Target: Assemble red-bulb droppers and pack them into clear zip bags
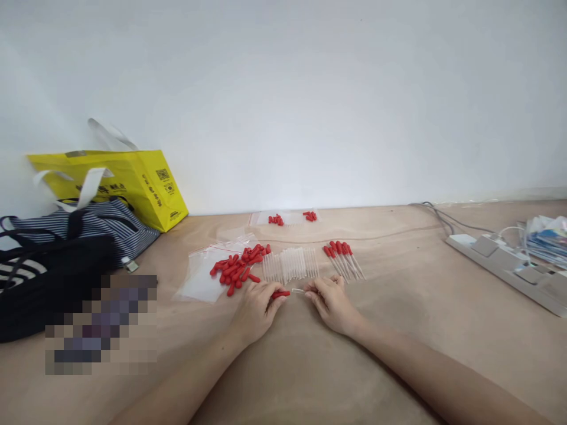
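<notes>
Between the thumb and fingers of my left hand [260, 310] is a red rubber dropper bulb [282, 293], its end pointing right. My right hand [331, 302] pinches a clear glass dropper tube [297, 290], with one end facing the bulb across a small gap. Behind my left hand lies a loose pile of red bulbs [230, 273], partly on clear plastic zip bags [201, 280]. A row of bare glass tubes [290, 264] lies just beyond both hands. Several droppers with red bulbs on their tubes [343, 258] lie side by side beyond my right hand.
Near the wall lies another clear bag with red bulbs [275, 219]. A yellow paper bag [155, 189], a striped bag [106, 227] and a black bag [57, 283] crowd the left. On the right are a white power strip [509, 268] with cables and some plastic packets [547, 236].
</notes>
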Demonstrator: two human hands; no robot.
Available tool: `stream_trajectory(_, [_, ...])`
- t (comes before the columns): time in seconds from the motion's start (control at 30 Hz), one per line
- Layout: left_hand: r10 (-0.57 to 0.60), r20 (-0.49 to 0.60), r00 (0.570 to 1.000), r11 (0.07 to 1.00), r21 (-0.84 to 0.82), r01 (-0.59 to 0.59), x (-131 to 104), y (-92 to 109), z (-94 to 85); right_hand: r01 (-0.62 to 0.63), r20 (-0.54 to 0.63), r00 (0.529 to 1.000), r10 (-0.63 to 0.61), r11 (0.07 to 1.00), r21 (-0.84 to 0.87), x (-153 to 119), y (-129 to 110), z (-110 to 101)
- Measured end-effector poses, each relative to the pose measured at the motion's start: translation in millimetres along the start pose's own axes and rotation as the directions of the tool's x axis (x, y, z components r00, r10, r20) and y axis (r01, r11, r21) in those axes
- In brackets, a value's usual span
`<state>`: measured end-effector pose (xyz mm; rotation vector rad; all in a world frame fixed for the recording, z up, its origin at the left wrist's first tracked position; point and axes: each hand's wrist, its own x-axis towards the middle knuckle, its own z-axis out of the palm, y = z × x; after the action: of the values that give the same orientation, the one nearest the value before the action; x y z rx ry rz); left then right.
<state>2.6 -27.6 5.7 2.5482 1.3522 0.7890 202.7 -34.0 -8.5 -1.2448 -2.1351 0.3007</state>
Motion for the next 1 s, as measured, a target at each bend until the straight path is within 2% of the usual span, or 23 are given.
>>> stream_trajectory(0.27, [-0.01,-0.03,0.999,1.0,-0.007,0.01,0.3,1.3,2.8,0.064,0.027,0.998,-0.065,0.998,0.029,-3.6,-7.4,-1.5])
stream_trajectory(0.43, [-0.011,-0.062,0.998,0.999,-0.036,0.009,-0.6,2.0,6.2,0.111,-0.007,0.994,-0.111,0.994,-0.014,-5.7,-11.5,-0.8])
stream_trajectory(0.6, [-0.001,-0.064,0.998,0.999,-0.054,-0.003,-1.6,2.4,6.7,0.12,0.006,0.993,-0.119,0.992,-0.03,-5.0,-12.8,-3.2])
stream_trajectory(1.0, [0.119,-0.089,0.989,0.993,-0.007,-0.12,-2.5,9.0,2.8,0.186,0.031,0.982,-0.184,0.979,-0.088,-4.1,-8.9,-8.4])
